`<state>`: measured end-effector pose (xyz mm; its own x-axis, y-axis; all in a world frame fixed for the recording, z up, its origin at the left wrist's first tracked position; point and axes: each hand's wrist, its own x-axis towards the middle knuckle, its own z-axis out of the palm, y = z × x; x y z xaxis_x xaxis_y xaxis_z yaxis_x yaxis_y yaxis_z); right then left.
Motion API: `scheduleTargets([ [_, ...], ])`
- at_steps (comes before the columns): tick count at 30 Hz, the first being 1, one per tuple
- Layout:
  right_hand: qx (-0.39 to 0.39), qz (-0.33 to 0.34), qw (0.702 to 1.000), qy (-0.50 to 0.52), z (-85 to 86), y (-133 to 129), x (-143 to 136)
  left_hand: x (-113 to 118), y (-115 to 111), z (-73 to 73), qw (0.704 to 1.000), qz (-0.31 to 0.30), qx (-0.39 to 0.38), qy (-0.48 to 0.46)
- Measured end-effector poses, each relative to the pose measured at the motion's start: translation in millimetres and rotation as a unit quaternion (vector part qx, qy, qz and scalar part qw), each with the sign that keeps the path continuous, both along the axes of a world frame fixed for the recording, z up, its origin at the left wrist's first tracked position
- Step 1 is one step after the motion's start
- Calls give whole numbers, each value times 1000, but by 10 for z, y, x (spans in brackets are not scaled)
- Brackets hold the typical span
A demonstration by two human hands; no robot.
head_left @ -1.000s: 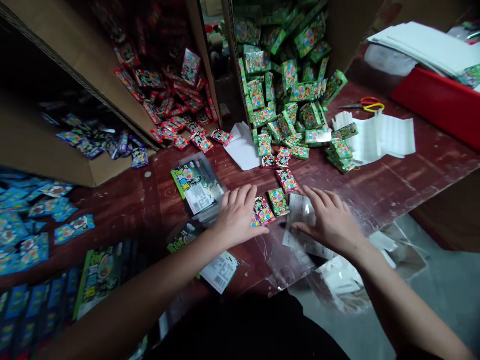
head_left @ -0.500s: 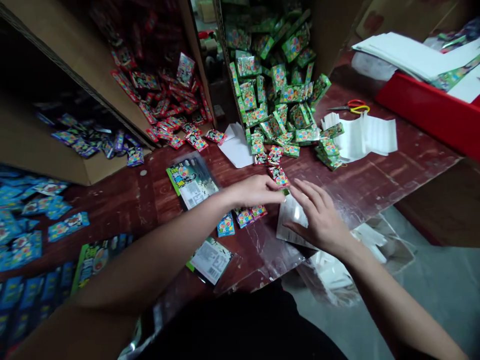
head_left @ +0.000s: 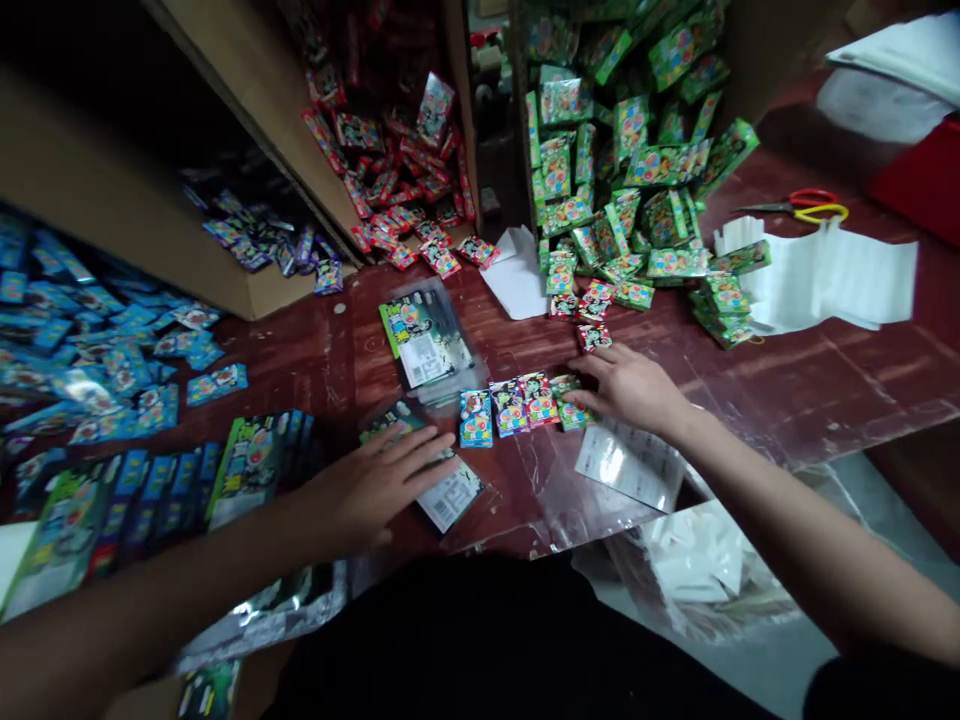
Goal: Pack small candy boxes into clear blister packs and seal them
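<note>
Small packets, blue, purple, red and green, lie in a row on the red-brown bench. The right hand rests fingers loosely spread on the green end packet, gripping nothing. The left hand lies flat and open on a clear-wrapped pack.

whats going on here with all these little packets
A person is sorting small colourful packets on a dark red table. A row of four packets, blue, purple, red and green, lies in front of them. The right hand rests at the green end of the row. The left hand lies flat and open on a clear bag with a printed card. Piles of blue, red and green packets spill from cardboard boxes behind.
</note>
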<state>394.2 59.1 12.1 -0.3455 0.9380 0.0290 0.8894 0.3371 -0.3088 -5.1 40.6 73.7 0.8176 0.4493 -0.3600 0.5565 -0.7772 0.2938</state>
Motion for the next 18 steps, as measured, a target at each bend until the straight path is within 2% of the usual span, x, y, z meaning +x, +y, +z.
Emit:
scheduleTargets([
  [3, 54, 54, 996, -35, 22, 26, -13, -3, -277, -154, 1000, 3, 19, -17],
  [6, 29, 136, 990, -34, 11, 2, -4, 100, -410, -224, 999, 15, 27, -10],
  [9, -3, 188, 981, -40, -2, -43, -7, 220, -476, -210, 999, 26, 32, 1],
  [11, -23, 188, 982, -23, 35, -69, -17, 322, -522, -157, 999, 39, 35, -1],
  [13, -44, 152, 987, 20, 110, -83, -30, 450, -586, -92, 997, 68, 43, -11],
  [16, -48, 99, 989, 100, 203, -69, -55, 646, -698, -56, 985, 156, 69, -32],
  [18, -47, 112, 984, 131, 189, -27, -75, 722, -763, -97, 969, 231, 87, -29],
])
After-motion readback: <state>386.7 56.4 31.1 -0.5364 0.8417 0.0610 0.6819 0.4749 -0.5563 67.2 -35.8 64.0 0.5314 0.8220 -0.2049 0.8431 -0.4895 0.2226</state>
